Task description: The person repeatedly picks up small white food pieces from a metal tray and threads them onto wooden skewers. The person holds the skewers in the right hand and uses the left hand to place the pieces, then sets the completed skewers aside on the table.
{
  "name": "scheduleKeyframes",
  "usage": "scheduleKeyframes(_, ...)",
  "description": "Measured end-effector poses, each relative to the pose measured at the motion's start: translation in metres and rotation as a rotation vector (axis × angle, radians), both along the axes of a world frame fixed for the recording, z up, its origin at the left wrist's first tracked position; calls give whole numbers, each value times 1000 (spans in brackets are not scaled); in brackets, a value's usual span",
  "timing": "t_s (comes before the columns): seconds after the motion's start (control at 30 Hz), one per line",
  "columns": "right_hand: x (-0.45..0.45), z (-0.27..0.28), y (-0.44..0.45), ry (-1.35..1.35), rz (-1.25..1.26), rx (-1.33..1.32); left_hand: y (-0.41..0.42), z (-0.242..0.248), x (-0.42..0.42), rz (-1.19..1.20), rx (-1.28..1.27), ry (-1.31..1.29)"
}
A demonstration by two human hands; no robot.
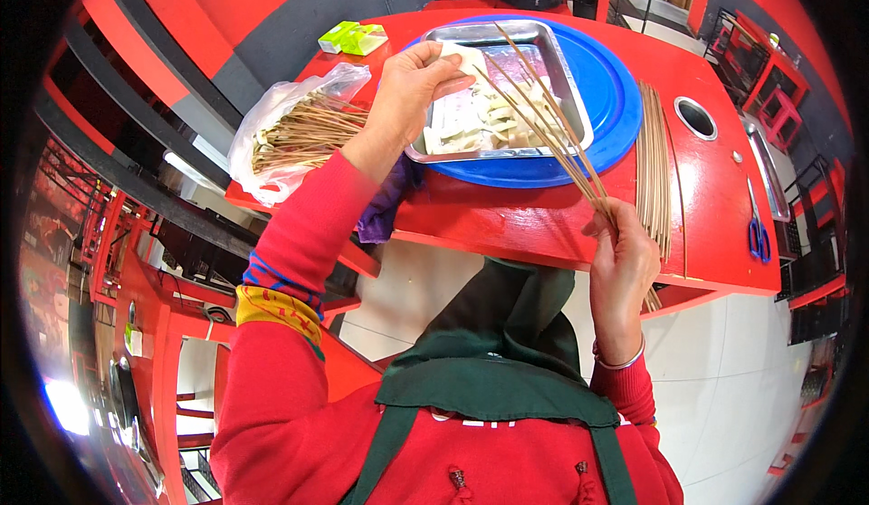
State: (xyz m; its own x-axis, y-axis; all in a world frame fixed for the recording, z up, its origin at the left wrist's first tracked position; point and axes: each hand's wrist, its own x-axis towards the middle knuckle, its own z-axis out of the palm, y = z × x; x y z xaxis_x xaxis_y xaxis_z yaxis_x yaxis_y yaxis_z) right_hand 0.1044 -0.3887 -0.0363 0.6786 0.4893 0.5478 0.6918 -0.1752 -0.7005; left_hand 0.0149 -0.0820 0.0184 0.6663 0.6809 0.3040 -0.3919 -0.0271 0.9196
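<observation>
Between its thumb and fingers, my left hand (424,77) pinches a flat pale slice of food (468,60) above the left side of a metal tray (582,115). More pale cut pieces (506,119) lie in the tray, mostly towards its near side. My right hand (621,254) grips several thin wooden skewers (567,145) near the table's front edge. Their upper ends fan out over the tray, apart from the held slice. Beneath the tray is a round blue lid or board (614,104).
On the red table (475,223), a plastic bag (248,159) of skewers stands left, beside a purple cloth (380,216). Loose skewers (653,179) lie right, before a round metal-rimmed hole (696,118) and blue-handled scissors (759,233). A green-and-white packet (353,36) sits at the back left.
</observation>
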Motion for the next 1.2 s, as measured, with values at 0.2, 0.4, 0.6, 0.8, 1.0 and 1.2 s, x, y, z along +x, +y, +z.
scheduleKeyframes(0.2, -8, 0, 2, 15, -18, -20, -6, -5, -5, -22, -1, -11)
scheduleKeyframes(0.4, -21, -2, 11, 41, 35, -33, -13, -10, -9, -100, -189, -18)
scheduleKeyframes(0.6, -29, 2, 0, 69, 77, -13, 0, -6, -20, 10, -93, -140)
scheduleKeyframes(0.8, -27, 6, 2, 51, 68, -2, -11, -7, -19, 38, -94, -181)
scheduleKeyframes(1.0, -27, 6, 3, 32, 49, -46, -22, -10, -14, 137, 46, -118)
scheduleKeyframes(1.2, -27, 9, -1, 12, 54, -102, -23, -14, -15, 198, 205, -48)
